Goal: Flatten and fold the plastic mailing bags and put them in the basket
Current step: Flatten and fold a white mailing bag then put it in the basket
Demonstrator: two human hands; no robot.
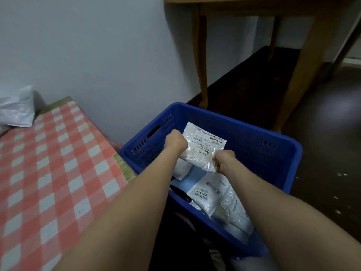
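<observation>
A folded white mailing bag (203, 146) with a printed label hangs inside the blue plastic basket (273, 145). My left hand (175, 140) grips its left edge. Its lower right corner is pinched by my right hand (223, 158). Both arms reach down into the basket from the near side. Below the held bag lie several other folded white and light-blue mailing bags (211, 194), stacked toward the basket's near end.
A table with a red-and-white checked cloth (54, 173) stands left of the basket, a crumpled white plastic bag (17, 108) at its far corner. A wooden table with legs (203, 61) stands behind the basket by the wall. Dark floor (328, 133) lies to the right.
</observation>
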